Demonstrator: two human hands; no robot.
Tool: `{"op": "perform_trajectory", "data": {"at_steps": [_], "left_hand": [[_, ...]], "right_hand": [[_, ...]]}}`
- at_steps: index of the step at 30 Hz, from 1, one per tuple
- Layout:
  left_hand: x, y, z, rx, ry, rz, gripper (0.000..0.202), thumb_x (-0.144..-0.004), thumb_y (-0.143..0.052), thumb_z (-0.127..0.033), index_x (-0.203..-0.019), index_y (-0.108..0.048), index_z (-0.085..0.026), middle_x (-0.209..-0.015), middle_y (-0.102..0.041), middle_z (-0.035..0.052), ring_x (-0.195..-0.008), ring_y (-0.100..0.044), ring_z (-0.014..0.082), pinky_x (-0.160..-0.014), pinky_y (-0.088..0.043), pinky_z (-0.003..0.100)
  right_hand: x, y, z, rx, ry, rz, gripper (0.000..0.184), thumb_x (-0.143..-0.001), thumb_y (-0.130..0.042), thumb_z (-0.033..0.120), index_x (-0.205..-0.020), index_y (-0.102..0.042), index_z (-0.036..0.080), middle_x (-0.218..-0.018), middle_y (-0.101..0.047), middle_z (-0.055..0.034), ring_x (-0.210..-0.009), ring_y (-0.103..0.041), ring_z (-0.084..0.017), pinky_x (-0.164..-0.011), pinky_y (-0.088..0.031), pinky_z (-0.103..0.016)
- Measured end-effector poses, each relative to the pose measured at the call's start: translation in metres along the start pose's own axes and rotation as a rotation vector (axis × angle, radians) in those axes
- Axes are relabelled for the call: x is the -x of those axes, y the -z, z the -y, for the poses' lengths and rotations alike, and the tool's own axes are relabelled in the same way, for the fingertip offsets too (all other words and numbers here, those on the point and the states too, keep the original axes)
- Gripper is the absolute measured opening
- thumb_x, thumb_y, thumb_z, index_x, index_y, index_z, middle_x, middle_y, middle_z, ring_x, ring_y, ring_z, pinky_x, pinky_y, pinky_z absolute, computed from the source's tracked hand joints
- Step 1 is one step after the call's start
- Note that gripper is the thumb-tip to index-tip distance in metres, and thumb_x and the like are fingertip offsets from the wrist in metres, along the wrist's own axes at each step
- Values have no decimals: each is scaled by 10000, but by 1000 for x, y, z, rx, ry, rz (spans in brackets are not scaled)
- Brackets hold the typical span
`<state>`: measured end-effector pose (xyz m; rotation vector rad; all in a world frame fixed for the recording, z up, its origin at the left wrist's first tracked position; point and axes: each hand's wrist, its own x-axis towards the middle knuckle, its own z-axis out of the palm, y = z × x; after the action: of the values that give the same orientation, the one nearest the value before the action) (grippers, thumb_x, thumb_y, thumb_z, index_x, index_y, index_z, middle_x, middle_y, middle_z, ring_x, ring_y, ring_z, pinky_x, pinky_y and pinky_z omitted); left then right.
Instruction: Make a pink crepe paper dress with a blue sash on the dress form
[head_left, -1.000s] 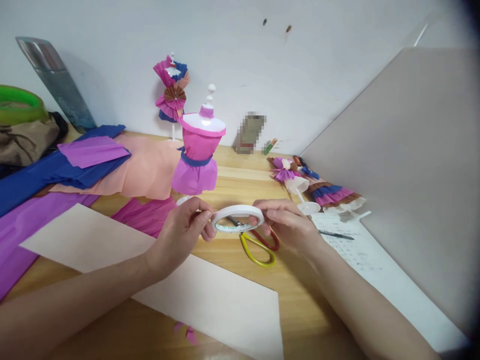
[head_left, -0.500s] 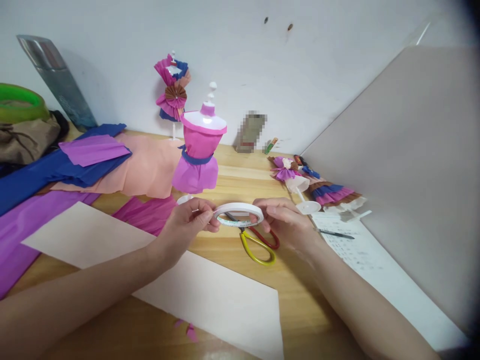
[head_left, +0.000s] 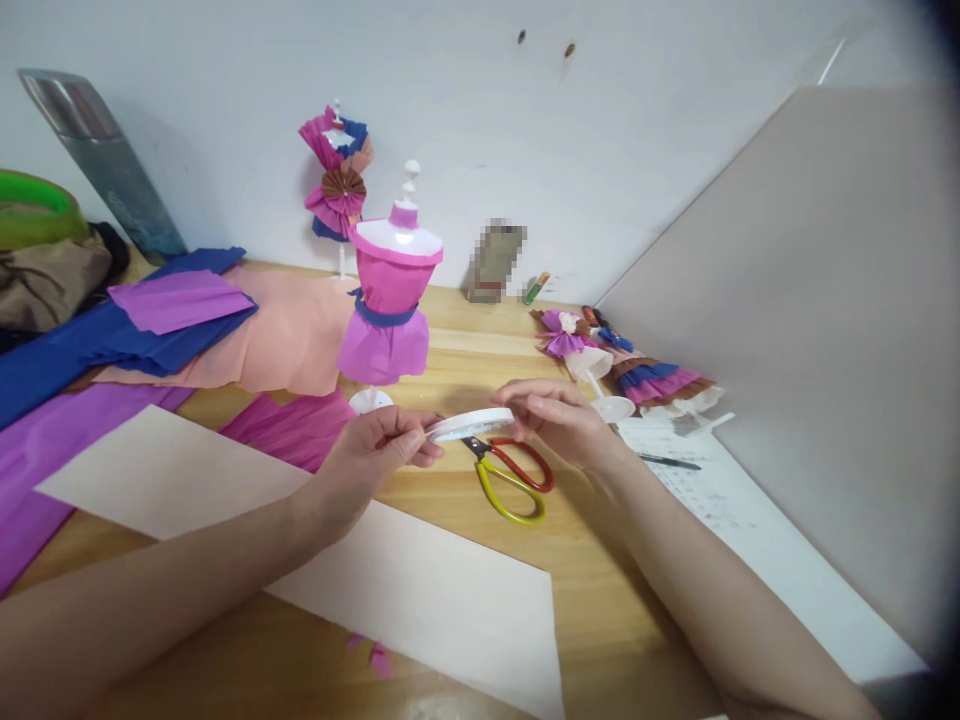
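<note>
A thin white roll of double-sided tape (head_left: pixel 472 424) is held up between my two hands, tilted so that its ring looks narrow. My left hand (head_left: pixel 379 445) pinches at its left edge, thumb against fingers. At the right edge, the bent fingers of my right hand (head_left: pixel 559 418) grip the roll; their tips are partly hidden. Beneath it on the table lie scissors (head_left: pixel 514 482) with one red and one yellow handle, their blades mostly covered. Behind my hands stands a small white dress form (head_left: pixel 391 290) wearing pink and purple crepe paper with a blue waistband.
Blue crepe paper (head_left: pixel 67 345), peach crepe paper (head_left: pixel 289 340) and white card (head_left: pixel 450 575) spread across the wooden table. A second dressed form (head_left: pixel 341 190) stands by the wall. More dressed forms (head_left: pixel 660 385) lie at right, near a pen (head_left: pixel 671 462). A flask (head_left: pixel 112 170) stands back left.
The roll of tape has tipped, so its ring appears flatter and its right end higher. My right hand has shifted slightly up and left; more of the scissors shows. The whole view has moved slightly.
</note>
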<state>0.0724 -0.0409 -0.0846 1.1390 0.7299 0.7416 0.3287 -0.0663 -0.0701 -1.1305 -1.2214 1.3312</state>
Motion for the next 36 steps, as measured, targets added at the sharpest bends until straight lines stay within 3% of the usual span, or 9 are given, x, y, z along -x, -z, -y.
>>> {"op": "perform_trajectory", "data": {"at_steps": [6,11,13,16,20,24,27,30,36], "left_hand": [[3,-6,8,-3,32,34,383,-720,-737,-526,-769,-634,-161,-917,-750,91,-954,-675,214,-942,-491,366],[4,-8,7,26,35,9,379,-696,-758,-514,-733,-644,-155,-816,-743,77,-1066,-647,240,-889,-532,328],[3,-7,3,47,33,-22,392,-670,-776,-521,-709,-637,-156,-784,-735,58,-1016,-667,226,-894,-537,329],[-1,-5,-1,68,29,-63,416,-625,-804,-529,-703,-638,-155,-831,-738,40,-872,-689,181,-920,-536,350],[-4,-4,0,37,2,-74,417,-630,-800,-532,-701,-647,-151,-811,-735,46,-914,-678,184,-953,-523,349],[-6,-4,0,62,22,-74,432,-604,-817,-535,-675,-635,-150,-832,-740,59,-1023,-665,224,-954,-524,353],[-7,-4,-2,110,26,-80,445,-567,-841,-530,-645,-629,-146,-843,-740,64,-1094,-640,240,-967,-519,341],[-8,-3,-4,158,14,-87,432,-568,-856,-499,-633,-627,-139,-900,-741,55,-1027,-665,207,-996,-500,334],[-8,-1,2,199,-38,-80,366,-635,-841,-447,-681,-646,-142,-902,-740,36,-857,-688,154,-962,-516,345]], "right_hand": [[1,2,7,309,-84,-12,401,-808,-629,477,-1025,-688,144,-444,-576,21,-405,-510,-118,-431,-323,-236],[1,8,13,828,-115,-174,213,-822,-552,350,-857,-632,156,-507,-569,25,-433,-531,-121,-484,-381,-249],[4,8,18,937,-176,-79,146,-776,-600,309,-762,-622,165,-574,-615,7,-468,-553,-126,-487,-384,-246],[11,-2,24,1028,-316,308,123,-754,-635,301,-820,-646,198,-645,-660,13,-541,-585,-135,-504,-373,-232],[13,-16,19,1348,-253,272,90,-690,-654,234,-767,-616,211,-662,-658,11,-546,-545,-129,-506,-302,-244],[9,-10,14,1316,-216,261,74,-738,-598,227,-805,-620,206,-679,-667,6,-560,-558,-132,-521,-322,-242],[7,0,14,1251,-222,163,141,-783,-608,317,-857,-642,203,-736,-686,-4,-604,-584,-140,-523,-335,-235],[6,1,11,1221,-182,117,163,-801,-618,346,-878,-651,207,-733,-678,0,-598,-572,-135,-525,-329,-234],[-9,-10,-11,1234,51,-36,58,-839,-571,192,-821,-624,176,-823,-607,-27,-669,-552,-122,-628,-372,-223]]}}
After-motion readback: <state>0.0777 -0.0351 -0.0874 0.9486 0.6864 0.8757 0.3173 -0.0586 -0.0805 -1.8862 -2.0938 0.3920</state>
